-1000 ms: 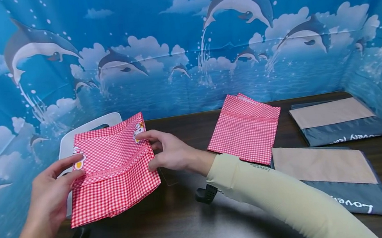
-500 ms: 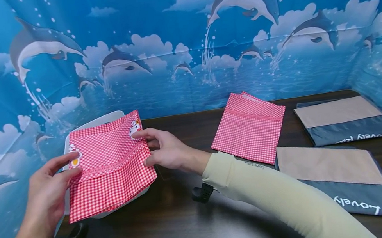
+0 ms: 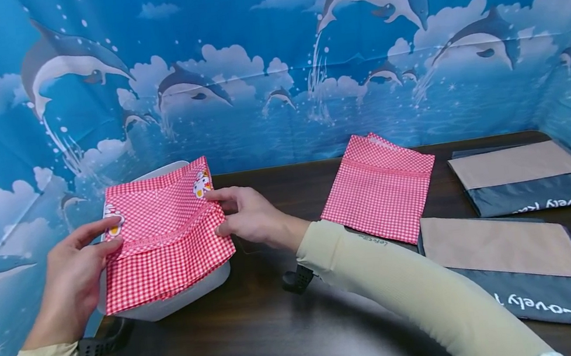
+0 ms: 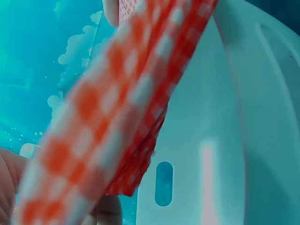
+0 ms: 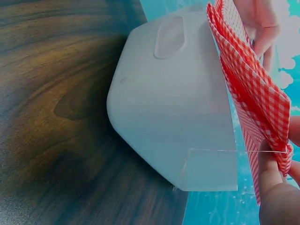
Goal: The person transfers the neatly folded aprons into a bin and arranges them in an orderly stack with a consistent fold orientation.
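Note:
A folded red-and-white gingham cloth (image 3: pixel 162 212) with cartoon patches near its two sides is held over a white plastic bin (image 3: pixel 188 298). My left hand (image 3: pixel 67 279) pinches its left edge, and my right hand (image 3: pixel 255 214) pinches the right edge between thumb and fingers. Several layers of the cloth (image 5: pixel 262 89) show from the side in the right wrist view, above the rim of the bin (image 5: pixel 164 103). In the left wrist view the cloth (image 4: pixel 103 112) hangs beside the bin wall (image 4: pixel 201 112). Most of the bin's opening is hidden.
A second gingham cloth (image 3: pixel 379 188) lies flat on the dark wooden table (image 3: pixel 221 355). Two grey-and-beige folded pieces (image 3: pixel 522 165) with white lettering lie to its right, one in front of the other. A blue dolphin curtain (image 3: pixel 232 78) closes off the back.
The held cloth has shifted slightly up in the head view, uncovering more of the bin's near side. Both hands keep their pinch. The view has turned a little left.

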A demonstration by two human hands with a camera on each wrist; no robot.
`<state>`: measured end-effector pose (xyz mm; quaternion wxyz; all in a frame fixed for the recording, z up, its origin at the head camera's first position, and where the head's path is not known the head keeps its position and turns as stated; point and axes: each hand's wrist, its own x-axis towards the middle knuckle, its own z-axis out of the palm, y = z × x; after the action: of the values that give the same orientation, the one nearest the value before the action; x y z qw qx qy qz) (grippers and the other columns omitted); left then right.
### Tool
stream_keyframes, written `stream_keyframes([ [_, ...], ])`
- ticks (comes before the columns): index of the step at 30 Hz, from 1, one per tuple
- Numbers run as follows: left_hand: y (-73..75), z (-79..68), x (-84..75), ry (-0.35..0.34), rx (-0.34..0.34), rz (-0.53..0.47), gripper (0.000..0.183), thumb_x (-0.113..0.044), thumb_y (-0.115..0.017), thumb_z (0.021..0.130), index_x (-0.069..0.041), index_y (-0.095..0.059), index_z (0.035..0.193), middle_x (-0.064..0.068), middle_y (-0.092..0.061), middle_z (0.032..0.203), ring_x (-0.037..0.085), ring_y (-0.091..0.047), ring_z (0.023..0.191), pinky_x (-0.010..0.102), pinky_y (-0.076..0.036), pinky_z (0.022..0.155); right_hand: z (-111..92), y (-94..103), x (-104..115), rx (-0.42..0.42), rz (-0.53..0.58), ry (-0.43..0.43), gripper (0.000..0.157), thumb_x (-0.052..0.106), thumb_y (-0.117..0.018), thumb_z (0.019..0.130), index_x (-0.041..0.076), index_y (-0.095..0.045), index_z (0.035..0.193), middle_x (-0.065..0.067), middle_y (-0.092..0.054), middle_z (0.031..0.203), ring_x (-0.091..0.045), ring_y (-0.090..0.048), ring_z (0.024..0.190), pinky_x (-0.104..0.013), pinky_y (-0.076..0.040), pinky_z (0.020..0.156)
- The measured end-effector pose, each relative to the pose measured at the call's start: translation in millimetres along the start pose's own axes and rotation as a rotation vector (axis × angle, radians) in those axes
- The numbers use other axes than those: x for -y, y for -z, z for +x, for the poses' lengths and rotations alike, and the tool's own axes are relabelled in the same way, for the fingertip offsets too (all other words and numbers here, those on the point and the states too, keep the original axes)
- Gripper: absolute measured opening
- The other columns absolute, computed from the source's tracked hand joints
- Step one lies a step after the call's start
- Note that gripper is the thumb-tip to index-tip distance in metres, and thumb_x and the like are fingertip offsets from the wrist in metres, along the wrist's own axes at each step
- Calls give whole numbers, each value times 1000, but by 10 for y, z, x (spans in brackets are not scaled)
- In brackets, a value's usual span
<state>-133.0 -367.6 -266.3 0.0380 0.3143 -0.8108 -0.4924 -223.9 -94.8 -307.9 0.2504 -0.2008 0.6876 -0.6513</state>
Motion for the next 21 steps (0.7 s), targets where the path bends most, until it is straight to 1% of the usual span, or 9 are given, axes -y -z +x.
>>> stream_keyframes([
  [4, 22, 39, -2, 14, 5, -36, 54, -28, -59, 111, -32, -48, 163, 10, -16, 181, 4, -50, 104, 17, -60, 74, 46, -13, -3, 0, 11, -4, 72, -6, -77, 89, 15, -59, 155, -9, -63, 152, -24, -64, 131, -39, -64, 97],
  [8, 57, 81, 4, 17, 10, -57, 53, -26, -59, 111, -32, -49, 163, 8, -18, 181, 4, -50, 105, 16, -59, 75, 98, -18, -4, 3, 20, -9, 71, -9, -74, 91, 14, -58, 156, -10, -61, 155, -24, -64, 134, -39, -62, 101],
  [11, 87, 112, 8, 17, 15, -62, 53, -25, -59, 111, -32, -50, 162, 5, -16, 182, 14, -49, 125, 14, -58, 75, 128, -18, -3, 2, 13, -8, 70, -9, -73, 91, 13, -58, 156, -10, -61, 155, -25, -63, 136, -40, -61, 103],
  [14, 102, 134, 2, 25, 10, -53, 53, -24, -59, 111, -33, -50, 162, 3, -14, 183, 23, -40, 140, 12, -57, 75, 150, -18, 1, -2, 6, -6, 70, -9, -74, 90, 13, -58, 155, -11, -61, 155, -26, -62, 136, -40, -61, 103],
  [15, 106, 141, 1, 22, 9, -34, 54, -25, -59, 111, -33, -49, 163, 3, -14, 183, 22, -40, 140, 12, -57, 75, 159, -19, 1, -4, 6, -5, 71, -9, -74, 90, 13, -59, 155, -11, -61, 155, -26, -62, 136, -40, -61, 103],
  [16, 107, 146, 0, 25, 7, -27, 54, -25, -59, 111, -33, -48, 163, 4, -14, 183, 20, -43, 136, 12, -57, 76, 166, -19, 0, -5, 5, -3, 71, -9, -74, 90, 13, -59, 155, -11, -61, 155, -26, -62, 136, -39, -61, 103],
  [18, 108, 153, -5, 27, 7, -12, 55, -26, -58, 111, -32, -46, 164, 5, -15, 182, 12, -47, 124, 13, -58, 76, 175, -21, 2, -6, 4, -2, 71, -9, -74, 90, 13, -59, 155, -11, -61, 154, -27, -62, 136, -39, -62, 102],
  [21, 114, 160, -9, 25, 8, 7, 56, -28, -57, 112, -29, -43, 166, 9, -15, 182, 5, -46, 111, 14, -59, 77, 186, -24, 5, 0, 6, 1, 71, -10, -73, 91, 13, -58, 156, -11, -61, 155, -27, -62, 135, -39, -62, 102],
])
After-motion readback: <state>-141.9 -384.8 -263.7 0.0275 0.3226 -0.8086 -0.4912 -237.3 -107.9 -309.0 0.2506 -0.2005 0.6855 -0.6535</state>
